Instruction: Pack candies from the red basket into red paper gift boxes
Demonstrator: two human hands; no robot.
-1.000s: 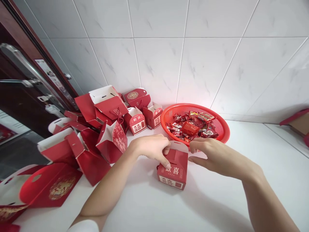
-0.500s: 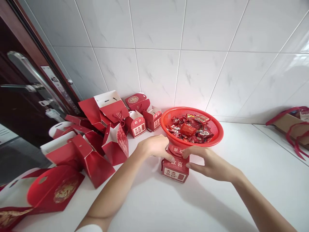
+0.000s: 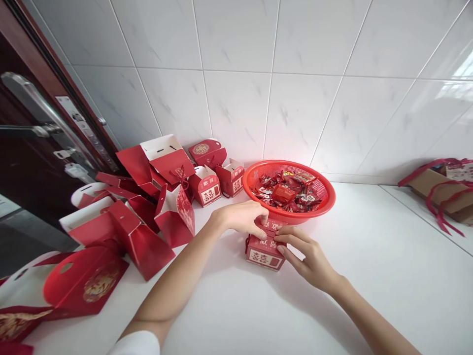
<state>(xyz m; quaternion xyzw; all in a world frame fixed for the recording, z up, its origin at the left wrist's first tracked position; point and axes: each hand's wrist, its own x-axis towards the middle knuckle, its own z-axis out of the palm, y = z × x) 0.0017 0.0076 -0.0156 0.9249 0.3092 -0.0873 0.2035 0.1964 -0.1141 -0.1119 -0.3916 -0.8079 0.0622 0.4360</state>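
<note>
A small red gift box (image 3: 264, 258) with white lettering and a pale label stands on the white counter, its top flaps folded over. My left hand (image 3: 244, 219) grips the box's top from the left, fingers curled round the far flap and thumb on the near one. From the right, my right hand (image 3: 305, 256) presses its fingertips and thumb against the top and right edge. Just behind the box is a red plastic basket (image 3: 327, 209) holding many wrapped candies (image 3: 286, 192).
Several open red boxes (image 3: 138, 241) crowd the left side, and two small ones (image 3: 207, 190) stand by the tiled wall. A large red box (image 3: 88, 291) lies at the near left. At far right sits a cardboard box (image 3: 436, 190) with red ribbon. A door handle (image 3: 40, 103) is at left.
My right hand has shifted its fingers further onto the box's top, its wrist lower and more to the left. The flaps look more closed together. The view has shifted slightly.
</note>
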